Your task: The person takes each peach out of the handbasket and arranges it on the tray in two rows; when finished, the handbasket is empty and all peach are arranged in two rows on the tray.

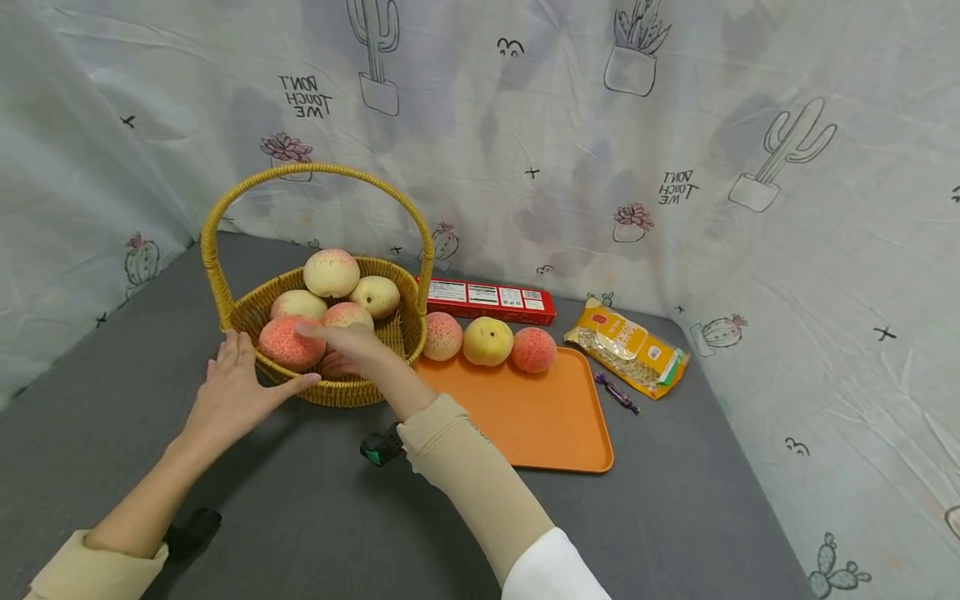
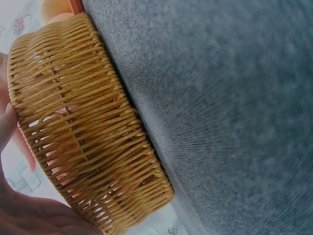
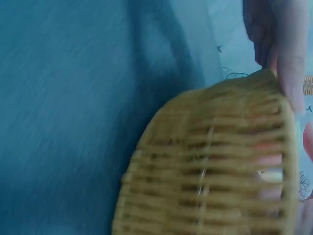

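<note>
A yellow wicker basket (image 1: pixel 345 392) with a tall hooped handle holds several peaches. My left hand (image 1: pixel 231 396) lies against its front left rim, fingers extended up the side and thumb stretched along the front edge. Over that rim reaches my right hand (image 1: pixel 348 350), holding a deep pink peach (image 1: pixel 291 343) from its right side, thumb on top. The lower fingers are partly hidden by the hand itself. Behind the hand sits another peach (image 1: pixel 348 314); paler peaches (image 1: pixel 332 272) are heaped farther back. In the left wrist view, the basket's woven wall (image 2: pixel 88 122) stands beside the left hand (image 2: pixel 39 215).
Right of the basket is an orange tray (image 1: pixel 555 425), with a row of three peaches (image 1: pixel 487 342) along its back edge. A red box (image 1: pixel 491 302) lies behind them. Farther right are a yellow food packet (image 1: pixel 630 348) and a purple wrapped candy (image 1: pixel 618 394). A patterned curtain (image 1: pixel 540 150) hangs behind.
</note>
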The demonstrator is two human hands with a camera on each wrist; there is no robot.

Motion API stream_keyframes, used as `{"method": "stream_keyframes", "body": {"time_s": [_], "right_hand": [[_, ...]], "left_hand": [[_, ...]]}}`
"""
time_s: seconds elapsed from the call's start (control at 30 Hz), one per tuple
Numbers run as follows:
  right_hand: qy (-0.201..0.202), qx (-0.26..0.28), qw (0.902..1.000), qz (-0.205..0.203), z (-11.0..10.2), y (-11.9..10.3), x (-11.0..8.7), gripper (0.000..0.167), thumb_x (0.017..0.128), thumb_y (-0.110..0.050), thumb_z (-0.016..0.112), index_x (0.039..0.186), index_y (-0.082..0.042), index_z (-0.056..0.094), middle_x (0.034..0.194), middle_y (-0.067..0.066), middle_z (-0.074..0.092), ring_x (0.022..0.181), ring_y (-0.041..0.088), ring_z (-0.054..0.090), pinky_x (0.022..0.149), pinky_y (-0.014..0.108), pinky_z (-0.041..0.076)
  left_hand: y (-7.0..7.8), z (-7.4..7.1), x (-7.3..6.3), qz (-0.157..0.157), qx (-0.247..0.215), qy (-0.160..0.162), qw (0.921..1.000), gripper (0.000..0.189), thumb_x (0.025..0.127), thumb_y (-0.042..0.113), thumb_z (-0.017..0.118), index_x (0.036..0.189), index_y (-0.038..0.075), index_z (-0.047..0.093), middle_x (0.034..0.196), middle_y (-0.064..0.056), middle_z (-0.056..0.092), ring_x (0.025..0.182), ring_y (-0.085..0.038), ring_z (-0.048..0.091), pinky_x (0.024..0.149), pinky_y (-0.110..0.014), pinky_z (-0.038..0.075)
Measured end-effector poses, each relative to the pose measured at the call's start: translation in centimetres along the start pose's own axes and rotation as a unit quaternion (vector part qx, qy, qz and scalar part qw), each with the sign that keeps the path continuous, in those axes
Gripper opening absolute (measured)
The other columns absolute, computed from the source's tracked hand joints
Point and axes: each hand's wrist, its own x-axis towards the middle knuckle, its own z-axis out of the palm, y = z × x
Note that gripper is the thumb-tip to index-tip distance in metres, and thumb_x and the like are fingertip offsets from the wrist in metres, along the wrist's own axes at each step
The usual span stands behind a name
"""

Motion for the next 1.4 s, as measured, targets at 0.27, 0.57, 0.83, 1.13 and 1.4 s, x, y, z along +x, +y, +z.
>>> {"method": "stream_keyframes", "body": {"time_s": [0.27,0.57,0.83,1.13,1.4], "right_hand": [[0.068,0.084,0.9941,0.015,1.6,-0.2,0.2,0.073,0.089,-0.022,0.073,0.143,0.01,0.034,0.126,0.027,0.053,0.117,0.043,0.056,0.097,0.049,0.048],[0.212,0.061,0.9754,-0.002,2.7,0.2,0.2,0.093,0.073,-0.024,0.086,0.147,-0.008,0.033,0.135,0.013,0.046,0.09,0.029,0.068,0.082,0.042,0.057],[0.2,0.016,0.9795,-0.017,1.4,-0.2,-0.9,0.08,0.069,-0.031,0.089,0.133,-0.005,0.048,0.133,0.011,0.051,0.083,0.019,0.071,0.096,0.049,0.049],[0.145,0.085,0.9793,-0.112,-1.2,-0.3,-1.8,0.028,0.073,-0.012,0.086,0.096,0.0,0.076,0.093,0.002,0.073,0.085,0.017,0.072,0.078,0.031,0.058],[0.136,0.087,0.9696,-0.184,-3.8,-0.1,-2.9,0.03,0.074,-0.01,0.085,0.101,-0.004,0.077,0.095,-0.001,0.072,0.085,0.014,0.07,0.082,0.034,0.058]], "left_hand": [[0.1,-0.1,0.0,-0.003,-0.001,0.001,1.0,0.124,0.086,0.068,0.057,0.142,-0.022,-0.008,0.146,-0.044,-0.015,0.137,-0.058,-0.006,0.106,-0.072,0.005],[0.0,-0.2,0.1,-0.001,0.003,0.0,1.0,0.124,0.085,0.068,0.056,0.142,-0.023,-0.007,0.146,-0.045,-0.014,0.137,-0.058,-0.006,0.107,-0.071,0.005],[-0.1,-0.2,0.1,-0.007,0.003,-0.002,1.0,0.125,0.085,0.069,0.057,0.141,-0.023,-0.007,0.146,-0.044,-0.015,0.135,-0.061,-0.005,0.105,-0.073,0.007],[-0.1,-0.1,0.2,-0.007,0.001,-0.002,1.0,0.126,0.085,0.068,0.057,0.141,-0.024,-0.007,0.145,-0.045,-0.014,0.134,-0.062,-0.003,0.106,-0.072,0.005],[-0.1,0.0,0.3,-0.002,0.003,-0.001,1.0,0.126,0.085,0.069,0.057,0.14,-0.025,-0.006,0.144,-0.046,-0.014,0.135,-0.06,-0.004,0.108,-0.07,0.003]]}}
